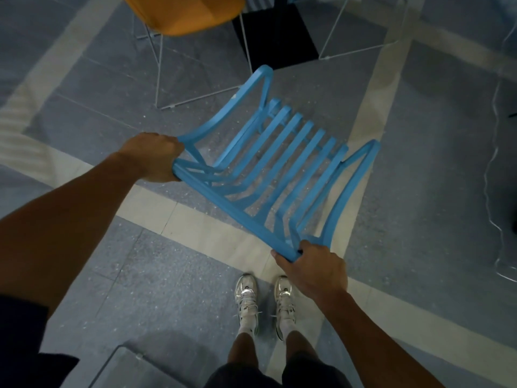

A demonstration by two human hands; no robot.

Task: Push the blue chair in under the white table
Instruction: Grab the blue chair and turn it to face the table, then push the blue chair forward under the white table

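Note:
The blue chair (pixel 279 163), made of slats with two curved armrests, stands on the grey tiled floor in the middle of the head view, its seat pointing away from me. My left hand (pixel 155 156) is closed around the left end of its top back rail. My right hand (pixel 313 268) grips the right end of the same rail. No white tabletop shows; only a black base and column (pixel 279 32) appear at the top centre, beyond the chair.
An orange chair (pixel 181 12) on thin white wire legs (pixel 159 65) stands at the top left. More white wire legs (pixel 335 32) are at the top right. A white cable (pixel 495 177) trails along the right edge. My feet in white shoes (pixel 264 298) are below the chair.

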